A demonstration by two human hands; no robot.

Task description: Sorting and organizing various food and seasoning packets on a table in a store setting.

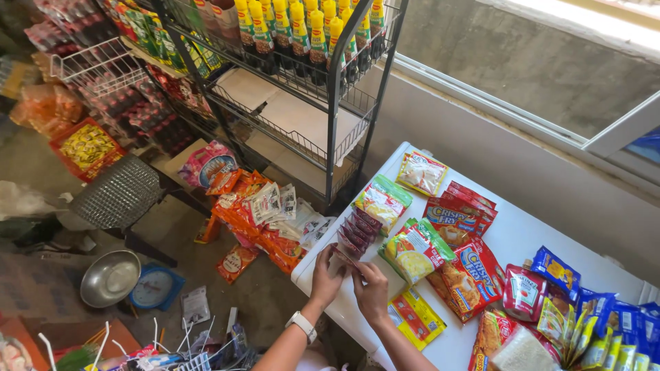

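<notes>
My left hand (328, 273), with a white watch on its wrist, and my right hand (372, 290) meet at the near left corner of a white table (526, 237). Both pinch a small dark red sachet (344, 258) between them. Just beyond lies a fanned row of the same dark red sachets (359, 230). A green and yellow packet (414, 251) lies right of my hands, and a flat yellow and red packet (414, 315) lies by my right forearm.
Red breading-mix packets (459, 218), a red pouch (523, 293) and blue packets (622, 323) cover the table's right side. A black wire rack (335, 103) with yellow-capped bottles stands behind. Orange packets (265, 216) are heaped on the floor, beside a metal bowl (110, 277) and a blue scale (155, 287).
</notes>
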